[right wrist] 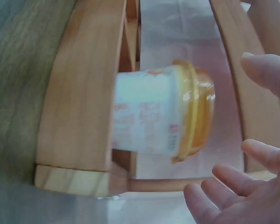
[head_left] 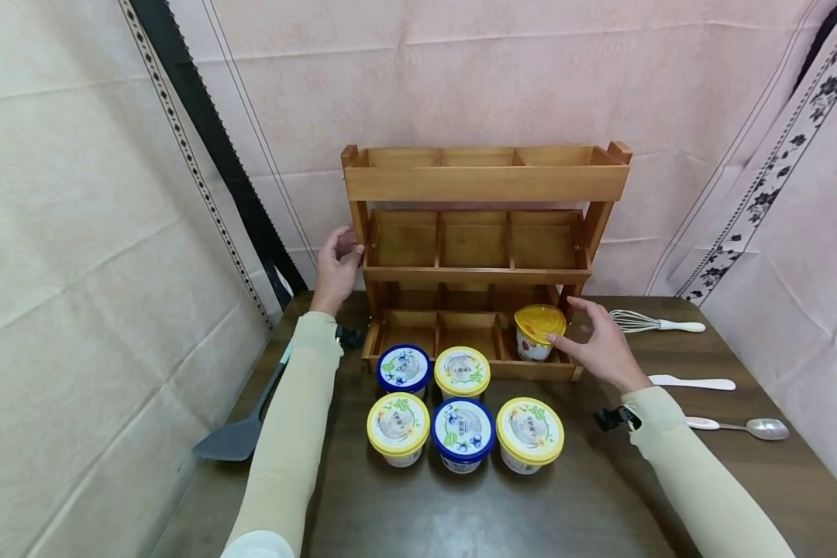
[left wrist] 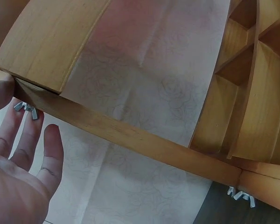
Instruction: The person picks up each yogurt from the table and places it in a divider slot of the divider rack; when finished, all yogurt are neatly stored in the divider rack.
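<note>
A three-tier wooden rack (head_left: 484, 184) stands at the back of the table. My left hand (head_left: 338, 267) grips its left side; in the left wrist view the thumb (left wrist: 0, 94) lies at the wood's edge and two fingers reach up by a metal wing nut (left wrist: 27, 110). A yellow-lidded cup (head_left: 535, 332) sits in the lowest tier's right compartment, tilted in the right wrist view. Just right of it is my right hand (head_left: 603, 349), fingers spread and apart from the cup.
In front of the rack stand several lidded cups, such as a blue-lidded one (head_left: 463, 431) and a yellow-lidded one (head_left: 530, 431). On the right lie a whisk (head_left: 652, 322), a white-handled spreader (head_left: 694, 382) and a spoon (head_left: 739, 426). A grey spatula (head_left: 233, 439) lies at left.
</note>
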Demonstrator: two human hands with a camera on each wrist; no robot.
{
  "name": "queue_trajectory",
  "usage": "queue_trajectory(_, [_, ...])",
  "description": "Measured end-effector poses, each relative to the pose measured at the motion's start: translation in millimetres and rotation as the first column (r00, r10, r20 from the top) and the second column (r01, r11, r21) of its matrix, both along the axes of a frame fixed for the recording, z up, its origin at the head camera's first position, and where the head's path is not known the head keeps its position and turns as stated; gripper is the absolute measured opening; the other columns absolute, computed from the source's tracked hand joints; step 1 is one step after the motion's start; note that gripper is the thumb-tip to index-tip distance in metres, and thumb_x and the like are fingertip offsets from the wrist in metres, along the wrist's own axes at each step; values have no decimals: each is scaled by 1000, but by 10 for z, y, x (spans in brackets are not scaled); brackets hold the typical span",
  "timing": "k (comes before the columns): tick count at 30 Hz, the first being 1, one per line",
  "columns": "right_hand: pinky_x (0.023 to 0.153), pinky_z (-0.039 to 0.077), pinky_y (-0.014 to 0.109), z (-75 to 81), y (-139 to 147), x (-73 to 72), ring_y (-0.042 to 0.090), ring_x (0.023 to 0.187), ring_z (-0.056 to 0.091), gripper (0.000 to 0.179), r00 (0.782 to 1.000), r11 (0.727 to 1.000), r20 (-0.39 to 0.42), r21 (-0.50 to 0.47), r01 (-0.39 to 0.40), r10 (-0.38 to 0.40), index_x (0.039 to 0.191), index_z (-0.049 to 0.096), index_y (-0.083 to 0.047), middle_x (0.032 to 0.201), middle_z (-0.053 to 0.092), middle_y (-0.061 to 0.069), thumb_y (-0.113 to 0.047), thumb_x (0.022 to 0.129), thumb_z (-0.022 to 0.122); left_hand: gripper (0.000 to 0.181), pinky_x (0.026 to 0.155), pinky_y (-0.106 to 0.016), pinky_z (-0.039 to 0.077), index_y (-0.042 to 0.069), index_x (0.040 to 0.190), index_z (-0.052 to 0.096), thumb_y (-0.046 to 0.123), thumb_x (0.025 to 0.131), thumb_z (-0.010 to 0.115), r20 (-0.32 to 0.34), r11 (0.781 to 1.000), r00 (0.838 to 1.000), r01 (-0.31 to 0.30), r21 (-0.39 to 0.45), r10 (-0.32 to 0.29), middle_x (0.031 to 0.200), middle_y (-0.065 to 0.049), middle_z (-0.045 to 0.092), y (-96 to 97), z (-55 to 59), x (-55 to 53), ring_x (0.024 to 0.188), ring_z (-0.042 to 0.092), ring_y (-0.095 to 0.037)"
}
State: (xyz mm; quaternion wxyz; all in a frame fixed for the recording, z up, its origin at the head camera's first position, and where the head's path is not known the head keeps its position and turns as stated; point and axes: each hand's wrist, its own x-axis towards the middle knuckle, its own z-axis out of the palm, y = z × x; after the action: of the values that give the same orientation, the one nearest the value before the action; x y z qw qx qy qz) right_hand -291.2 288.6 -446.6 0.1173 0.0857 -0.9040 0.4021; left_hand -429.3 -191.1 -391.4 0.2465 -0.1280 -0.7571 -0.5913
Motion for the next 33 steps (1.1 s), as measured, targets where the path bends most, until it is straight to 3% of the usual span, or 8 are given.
queue_trajectory(8, [113, 46, 66, 180, -201, 128, 45, 138, 51, 83, 993, 995, -72, 45, -94, 97, 159, 43, -10, 158, 47, 22, -39, 92, 83, 42, 113, -51, 48, 18, 148, 58, 14, 106, 64, -11, 1000, 1000, -13, -9, 13, 135, -13, 64, -7, 0, 26, 124, 61, -29])
queue_trajectory(15, [109, 51, 62, 291, -374, 116, 43, 137, 55, 77, 972, 971, 3, 27, -237, 237, 157, 45, -16, 156, 51, 19, -41, 94, 81, 42, 115, -50, 48, 18, 148, 58, 15, 106, 65, -26, 1000, 1000, -6, -7, 6, 135, -15, 64, -22, 0, 19, 125, 62, -31])
queue_trajectory(28, [108, 54, 58, 283, -684, -112, 32, 139, 58, 77, 909, 910, 106, 54, -411, 404, 154, 49, -21, 153, 58, 7, -52, 91, 81, 41, 118, -51, 45, 19, 148, 58, 17, 107, 64, -4, 1000, 1000, -5, -13, 5, 136, -12, 64, -26, -39, 17, 127, 61, -29])
queue_trajectory(33, [106, 57, 52, 237, -777, -182, 28, 136, 60, 78, 873, 872, 149, 98, -480, 464, 155, 48, -22, 151, 59, 6, -50, 90, 82, 41, 111, -52, 51, 20, 148, 58, 18, 107, 63, -3, 1000, 1000, 3, -5, -3, 136, -12, 64, -9, -30, 1, 126, 61, -27])
